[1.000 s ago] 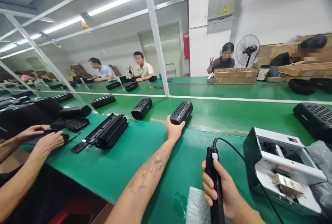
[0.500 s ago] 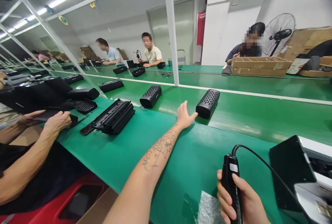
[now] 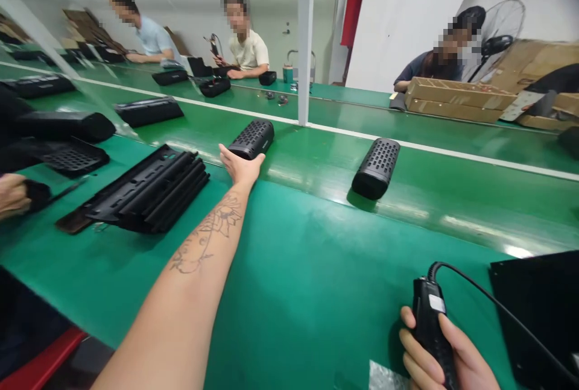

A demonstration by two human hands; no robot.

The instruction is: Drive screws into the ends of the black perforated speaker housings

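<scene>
Our left grip (image 3: pixel 243 168) is at a black box (image 3: pixel 253 135) on the green belt (image 3: pixel 312 161) — not lifted yet; we can't tell if it's clamped. Our right grip (image 3: pixel 441 354) is wrapped round a corded tool (image 3: pixel 427 305).

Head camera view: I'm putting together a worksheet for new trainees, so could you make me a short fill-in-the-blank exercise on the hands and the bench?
1. The ____ hand grips a black corded tool.
2. The left hand is at the ____ (near or far) end of a perforated black case.
3. The bench top in front of the person is coloured ____.

Missing words: right; near; green.
</scene>
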